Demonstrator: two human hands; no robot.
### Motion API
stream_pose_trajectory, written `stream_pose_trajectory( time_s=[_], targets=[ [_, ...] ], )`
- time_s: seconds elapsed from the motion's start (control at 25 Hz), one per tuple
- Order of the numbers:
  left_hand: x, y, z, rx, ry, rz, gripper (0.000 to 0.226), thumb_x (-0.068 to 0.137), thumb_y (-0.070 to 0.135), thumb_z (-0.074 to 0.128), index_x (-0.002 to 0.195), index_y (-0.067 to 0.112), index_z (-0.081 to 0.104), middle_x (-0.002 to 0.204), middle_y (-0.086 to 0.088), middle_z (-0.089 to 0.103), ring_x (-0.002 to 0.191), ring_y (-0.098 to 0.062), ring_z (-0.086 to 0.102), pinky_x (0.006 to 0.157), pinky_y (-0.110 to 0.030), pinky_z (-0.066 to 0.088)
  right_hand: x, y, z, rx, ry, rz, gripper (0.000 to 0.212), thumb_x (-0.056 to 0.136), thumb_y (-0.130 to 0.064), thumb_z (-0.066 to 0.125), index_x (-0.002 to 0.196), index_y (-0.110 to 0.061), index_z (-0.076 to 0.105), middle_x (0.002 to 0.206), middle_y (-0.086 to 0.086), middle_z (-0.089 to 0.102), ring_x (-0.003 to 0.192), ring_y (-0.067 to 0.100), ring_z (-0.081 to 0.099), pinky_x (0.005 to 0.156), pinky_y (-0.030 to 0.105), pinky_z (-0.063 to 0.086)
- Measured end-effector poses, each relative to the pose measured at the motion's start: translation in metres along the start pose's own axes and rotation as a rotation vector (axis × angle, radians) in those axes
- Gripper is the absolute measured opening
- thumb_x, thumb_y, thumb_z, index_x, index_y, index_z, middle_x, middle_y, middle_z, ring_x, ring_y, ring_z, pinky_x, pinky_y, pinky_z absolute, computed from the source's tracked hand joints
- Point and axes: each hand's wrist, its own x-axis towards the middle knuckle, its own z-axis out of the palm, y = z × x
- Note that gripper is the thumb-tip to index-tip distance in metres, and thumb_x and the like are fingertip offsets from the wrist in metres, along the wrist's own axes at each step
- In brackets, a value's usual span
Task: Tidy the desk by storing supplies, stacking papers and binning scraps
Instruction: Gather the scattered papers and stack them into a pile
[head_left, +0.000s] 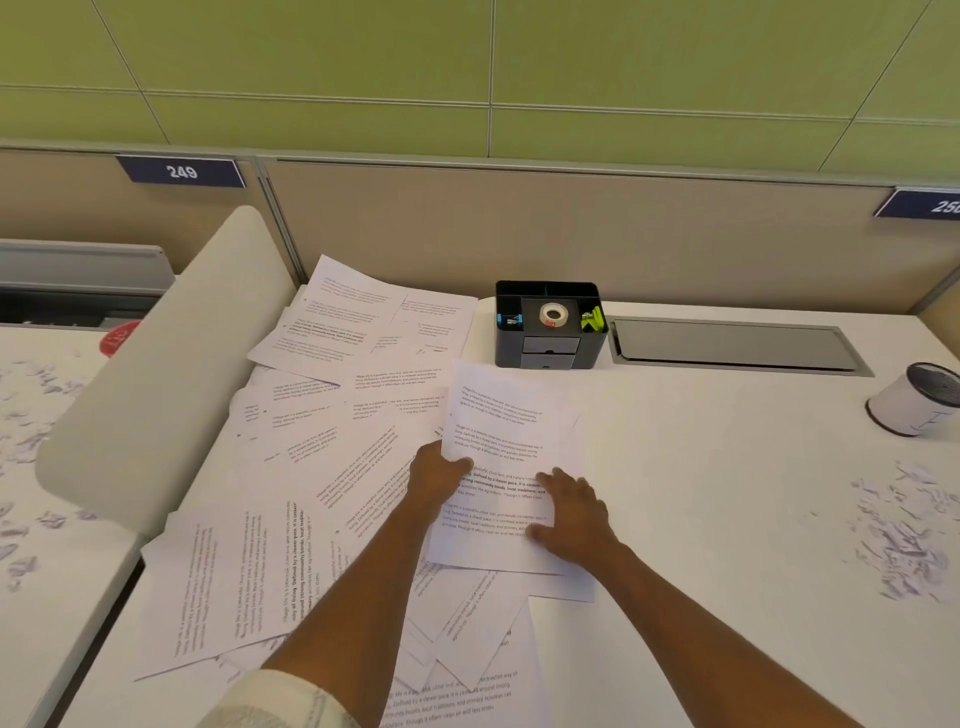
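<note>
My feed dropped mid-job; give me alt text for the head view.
Both hands work a small stack of printed sheets: the left hand grips its left edge, the right hand lies flat on it. Loose papers spread left; a black organizer stands behind, paper scraps lie right.

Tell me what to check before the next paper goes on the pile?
1. Left hand grips the pile edge: ok.
2. Right hand rests flat on the pile: ok.
3. Pile edges lined up: not ok, sheets fan out on the right.
4. Loose papers within reach on the left: ok.
5. Scraps binned: not ok, they lie on the desk.
6. Room left in the bin: cannot tell.
</note>
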Motion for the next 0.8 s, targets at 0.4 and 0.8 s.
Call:
stream_pose_trajectory(
  time_s=[0.4,0.8],
  targets=[
    [-0.038,0.016,-0.02,-0.273,-0.214,0.124,0.045,0.079,0.033,0.083,0.118,0.017,0.068,0.106,-0.004,0.077,0.094,-0.028,0.075,0.084,-0.048,0.061,0.005,0.011,-0.052,1.123,0.228,-0.035,0.051,0.079,-0.024,0.081,0.124,-0.017,0.058,0.122,0.003,0.068,0.105,0.02,0.068,0.089,0.036,0.056],
    [-0.065,0.024,-0.007,-0.324,-0.184,0.283,0.047,0.072,0.034,0.084,0.115,0.023,0.07,0.112,-0.001,0.076,0.101,-0.023,0.073,0.079,-0.034,0.061,-0.016,0.02,-0.073,1.289,0.279,-0.248,0.032,0.08,-0.017,0.08,0.11,-0.019,0.069,0.104,0.002,0.076,0.09,0.02,0.074,0.071,0.028,0.059]
  ],
)
